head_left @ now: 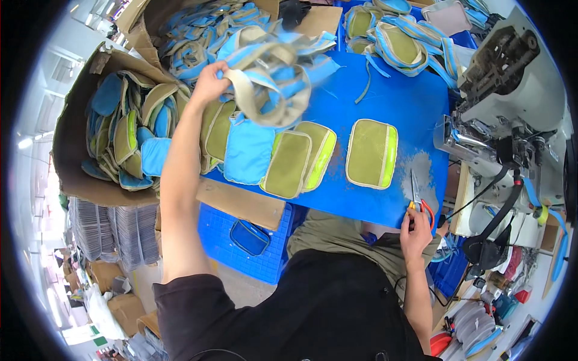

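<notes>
While the left grip [212, 83] is closed on the near-left edge of a bundle of blue and beige strips [283, 75], the right grip [415, 233] is wrapped about the handles of scissors [415, 191], their points directed away from the body over the right side of the blue desk [418, 108]. The bundle is at the desk's far left, just beyond a row of olive and blue pouches [286, 165]; one olive pouch [372, 153] lies alone, between that row and the scissors.

The step in hand looks like shifting the looped strips, with the scissors kept ready. The next move calls for a firm left grip until the loops hang clear of the pouches, and for the blades staying away from fabric.

Motion blur smears the bundle, so single strips cannot be counted, nor can I tell whether it touches the strip pile [198, 39] behind. The left fingertips are partly hidden, the overlapping pouches cover one another, and whether the blades fully meet is unclear.
</notes>
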`<state>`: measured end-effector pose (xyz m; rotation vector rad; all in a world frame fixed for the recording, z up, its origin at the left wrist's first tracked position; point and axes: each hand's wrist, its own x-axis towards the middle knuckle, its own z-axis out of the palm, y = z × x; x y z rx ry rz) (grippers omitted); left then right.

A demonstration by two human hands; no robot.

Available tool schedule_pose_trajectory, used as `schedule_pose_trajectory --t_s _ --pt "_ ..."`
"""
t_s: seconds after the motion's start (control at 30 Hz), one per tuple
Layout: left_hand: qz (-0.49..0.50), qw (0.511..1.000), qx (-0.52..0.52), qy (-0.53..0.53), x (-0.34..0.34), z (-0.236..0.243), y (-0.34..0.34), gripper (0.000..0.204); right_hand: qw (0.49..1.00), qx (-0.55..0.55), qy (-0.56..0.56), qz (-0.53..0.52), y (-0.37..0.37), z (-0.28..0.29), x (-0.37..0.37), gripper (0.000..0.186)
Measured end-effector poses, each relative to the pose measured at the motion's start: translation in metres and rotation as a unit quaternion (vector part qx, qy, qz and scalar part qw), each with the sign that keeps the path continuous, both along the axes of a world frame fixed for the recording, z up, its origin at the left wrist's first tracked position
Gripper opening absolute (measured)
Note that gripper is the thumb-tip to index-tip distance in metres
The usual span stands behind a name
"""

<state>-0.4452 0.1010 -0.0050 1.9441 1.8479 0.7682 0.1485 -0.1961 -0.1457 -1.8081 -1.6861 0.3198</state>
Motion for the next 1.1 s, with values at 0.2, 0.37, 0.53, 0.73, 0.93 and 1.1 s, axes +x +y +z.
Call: schedule_pose_trajectory --t_s 0.2,0.37,0.53,0.73,0.93,1.1 --pt "-0.039 0.967 -0.049 0.247 -0.022 -0.037 0.01 0.036 1.0 -0.003 -0.005 0.002 -0.001 -0.004 -0.001 0.021" --pt "0.028 0.951 0.164 0.262 0.046 -0.009 -0.04 0.054 1.0 0.02 -0.007 -0.001 -0.002 -0.002 -0.002 0.021" --pt "-0.106 0.886 0.197 0.405 0.113 0.001 -0.096 0.05 1.0 0.003 0.012 -0.005 0.0 0.0 -0.002 0.021" --pt "-0.105 0.909 0.168 0.367 0.101 -0.013 -0.088 0.014 1.0 -0.012 0.026 0.011 0.001 0.0 0.003 0.022" --pt "-0.182 0.882 0.202 0.384 0.117 0.015 -0.071 0.026 1.0 -0.002 0.006 -0.007 -0.002 -0.003 0.002 0.021" --pt "-0.346 0.839 0.137 0.397 0.121 -0.022 -0.088 0.04 1.0 0.001 0.024 -0.005 -0.003 -0.001 -0.001 0.023"
